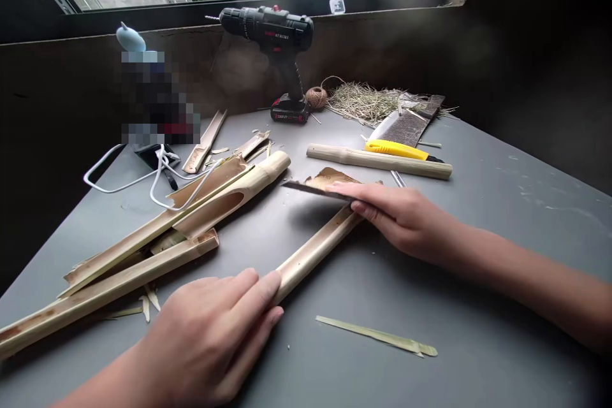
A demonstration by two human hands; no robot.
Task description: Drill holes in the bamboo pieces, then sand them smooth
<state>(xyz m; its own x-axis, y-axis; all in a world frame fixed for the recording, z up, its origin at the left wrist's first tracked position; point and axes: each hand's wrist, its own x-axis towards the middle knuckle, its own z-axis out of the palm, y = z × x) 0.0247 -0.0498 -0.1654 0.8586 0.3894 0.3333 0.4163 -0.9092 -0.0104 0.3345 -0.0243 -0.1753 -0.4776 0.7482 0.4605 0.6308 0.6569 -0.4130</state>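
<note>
My left hand is closed around the near end of a split bamboo piece, which slants away to the upper right. My right hand pinches a sheet of sandpaper, with a brown printed back and a dark edge, over the far end of that bamboo. The sandpaper hides this end, so I cannot tell how firmly it presses there. Beyond my right hand lies another bamboo length with a yellow utility knife against it. A thin bamboo sliver rests nearer to me.
Several split bamboo pieces and a cut bamboo tube fill the left side, near a white cable. At the back stand a cordless drill, a twine ball, a heap of shavings and a cleaver.
</note>
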